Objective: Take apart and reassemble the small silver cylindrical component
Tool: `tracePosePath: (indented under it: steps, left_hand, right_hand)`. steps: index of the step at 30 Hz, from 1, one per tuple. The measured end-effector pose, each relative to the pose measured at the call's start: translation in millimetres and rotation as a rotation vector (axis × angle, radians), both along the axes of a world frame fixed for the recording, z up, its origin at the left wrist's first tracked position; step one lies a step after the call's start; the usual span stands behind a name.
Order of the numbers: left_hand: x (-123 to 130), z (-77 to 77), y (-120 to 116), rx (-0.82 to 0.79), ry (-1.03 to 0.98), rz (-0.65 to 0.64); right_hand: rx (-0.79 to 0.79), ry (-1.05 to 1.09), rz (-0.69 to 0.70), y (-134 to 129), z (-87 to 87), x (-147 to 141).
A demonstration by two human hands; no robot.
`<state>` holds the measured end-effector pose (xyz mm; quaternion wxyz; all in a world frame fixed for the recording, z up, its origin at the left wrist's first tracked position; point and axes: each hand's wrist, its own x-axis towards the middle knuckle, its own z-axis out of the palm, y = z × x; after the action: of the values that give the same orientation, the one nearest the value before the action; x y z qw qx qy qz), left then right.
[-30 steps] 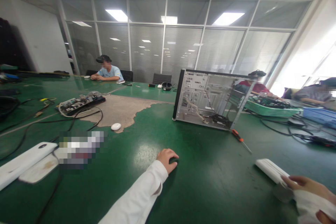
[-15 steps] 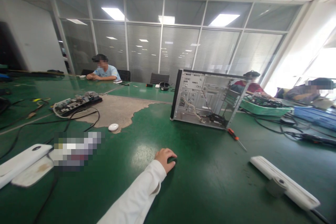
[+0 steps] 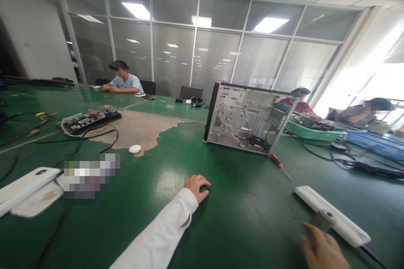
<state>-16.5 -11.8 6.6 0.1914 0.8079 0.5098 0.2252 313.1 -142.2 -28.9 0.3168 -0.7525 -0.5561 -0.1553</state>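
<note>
My left hand, in a white sleeve, rests on the green table with thumb and fingers apart and nothing between them. Beyond it an opened computer case lies with its inner metal frame and cables showing. A screwdriver with an orange and black handle lies by the case's near right corner. At the lower right my right hand is over the table, thumb and fingers apart, partly cut off by the picture's edge. Just past its fingertips lies a long white bar-shaped device with a grey block on its side.
On the left are another white bar, a blurred-out object, a small round white item and an opened electronic unit with black cables. Green and blue baskets stand right. Other people sit around the table.
My right hand has come into view at the lower right, close to the white bar. The left hand stays in the same place on the table. The camera view has shifted slightly.
</note>
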Motion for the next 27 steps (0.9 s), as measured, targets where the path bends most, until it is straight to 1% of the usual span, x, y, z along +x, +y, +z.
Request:
tracePosePath:
  steps: [4, 6, 9, 11, 13, 16, 21, 23, 27]
  left_hand:
    - [-0.7, -1.2, 0.1, 0.000, -0.001, -0.007]
    - [-1.1, -2.1, 0.2, 0.005, -0.008, -0.011]
    - [-1.7, -5.4, 1.4, 0.015, -0.036, -0.004]
    - [-2.4, -8.9, 3.3, 0.031, -0.055, 0.029]
    - [-3.7, -12.4, 5.7, 0.061, -0.073, 0.082]
    - [-5.9, -14.8, 8.2, 0.063, -0.068, 0.143]
    - [-5.6, -9.1, 5.5, 0.028, 0.008, 0.166]
    - [-4.7, -6.2, 3.8, 0.025, 0.019, 0.162]
    - [-3.8, -3.8, 2.8, 0.035, 0.069, 0.144]
  right_hand:
    - [-0.001, 0.065, 0.461, 42.3, 14.3, -95.0]
    - [-0.041, 0.088, 0.663, 61.8, 23.2, -137.7]
    - [-0.045, 0.126, 0.872, 91.6, 30.3, -185.5]
    - [0.023, 0.189, 0.926, 111.0, 28.9, -206.4]
    - [0.094, 0.272, 0.938, 126.7, 24.2, -218.9]
    - [0.144, 0.365, 0.938, 138.8, 15.6, -222.6]
    - [0.146, 0.414, 0.943, 135.7, 7.5, -207.6]
    - [0.126, 0.429, 0.940, 133.5, 7.4, -203.8]
    - [0.108, 0.391, 0.941, 133.7, 8.9, -203.5]
